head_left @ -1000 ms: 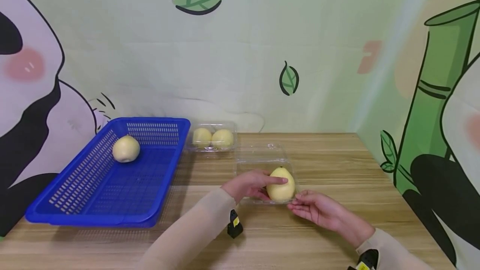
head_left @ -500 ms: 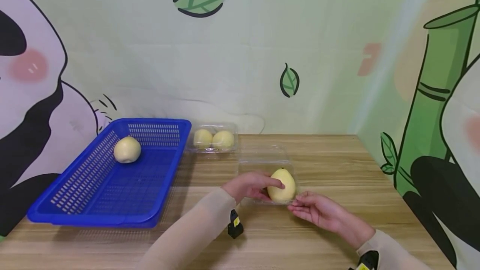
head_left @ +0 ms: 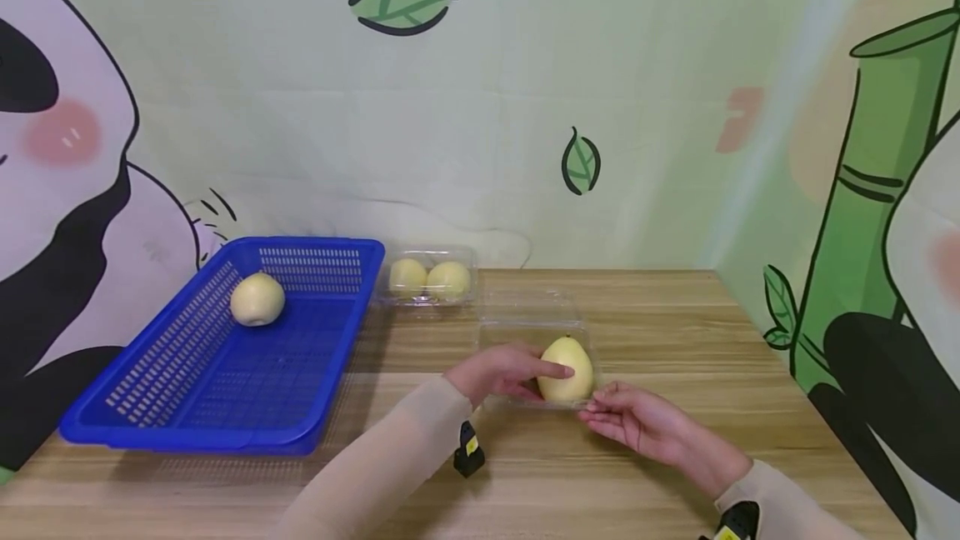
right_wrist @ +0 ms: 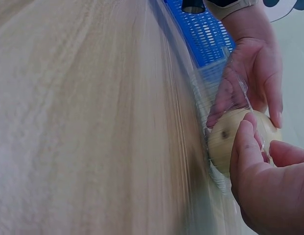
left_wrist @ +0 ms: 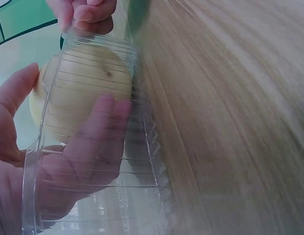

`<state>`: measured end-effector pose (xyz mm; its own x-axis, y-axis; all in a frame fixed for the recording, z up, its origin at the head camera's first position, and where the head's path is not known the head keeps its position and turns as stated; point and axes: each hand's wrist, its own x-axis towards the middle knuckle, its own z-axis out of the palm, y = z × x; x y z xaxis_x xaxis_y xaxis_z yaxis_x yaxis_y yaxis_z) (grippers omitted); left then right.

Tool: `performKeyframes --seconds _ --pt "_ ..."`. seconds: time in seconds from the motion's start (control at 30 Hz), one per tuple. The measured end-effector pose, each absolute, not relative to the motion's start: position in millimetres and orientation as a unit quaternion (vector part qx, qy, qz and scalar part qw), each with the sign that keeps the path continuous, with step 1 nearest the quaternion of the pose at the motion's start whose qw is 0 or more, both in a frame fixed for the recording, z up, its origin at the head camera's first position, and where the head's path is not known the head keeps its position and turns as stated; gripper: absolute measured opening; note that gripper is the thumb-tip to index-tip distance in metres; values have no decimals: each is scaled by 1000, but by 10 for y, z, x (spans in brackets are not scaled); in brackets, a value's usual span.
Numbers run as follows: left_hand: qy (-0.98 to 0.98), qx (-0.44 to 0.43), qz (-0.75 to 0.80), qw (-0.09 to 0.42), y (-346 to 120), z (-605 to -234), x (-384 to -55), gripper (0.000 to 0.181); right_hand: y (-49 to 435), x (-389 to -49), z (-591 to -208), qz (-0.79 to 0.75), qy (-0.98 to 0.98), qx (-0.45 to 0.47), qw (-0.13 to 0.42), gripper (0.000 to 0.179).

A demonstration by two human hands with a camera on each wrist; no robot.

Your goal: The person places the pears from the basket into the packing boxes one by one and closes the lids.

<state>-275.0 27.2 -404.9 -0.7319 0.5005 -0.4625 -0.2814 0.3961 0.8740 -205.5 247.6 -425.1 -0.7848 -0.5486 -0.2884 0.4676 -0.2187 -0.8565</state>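
A pale yellow pear [head_left: 567, 371] stands in the right half of an open clear plastic clamshell box [head_left: 510, 336], whose lid [head_left: 528, 307] lies folded back behind it. My left hand [head_left: 510, 371] reaches into the box and grips the pear, thumb across its front. In the left wrist view the fingers [left_wrist: 100, 127] curl under the pear [left_wrist: 93, 78], seen through the ridged plastic wall. With fingertips at the front right corner, my right hand [head_left: 637, 419] pinches the box's rim; the right wrist view shows this hand [right_wrist: 269, 181] close against the plastic.
To the left sits a large blue plastic basket [head_left: 330, 407] with one pear [head_left: 257, 299] in its back left part. Behind, near the wall, a closed clear box [head_left: 468, 252] holds two pears [head_left: 429, 279]. A printed cloth backdrop [head_left: 480, 107] rises at the table's back edge.
Both hands, the pear and the box hold nearly the same place. The left thumb shifts slightly on the pear. The whole head view drifts a little.
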Motion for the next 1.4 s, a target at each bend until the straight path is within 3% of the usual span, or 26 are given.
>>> performKeyframes --seconds 0.6,1.17,1.4 --pt "761 68 547 343 267 -4047 -2711 45 2494 -2049 -4238 -784 528 -42 324 22" --pt "738 56 576 347 249 -3963 -2710 54 2483 -2034 -4185 -784 529 -32 323 22" --pt "764 65 557 320 210 -3920 -2712 57 2475 -2028 -4196 -783 528 -28 327 23"
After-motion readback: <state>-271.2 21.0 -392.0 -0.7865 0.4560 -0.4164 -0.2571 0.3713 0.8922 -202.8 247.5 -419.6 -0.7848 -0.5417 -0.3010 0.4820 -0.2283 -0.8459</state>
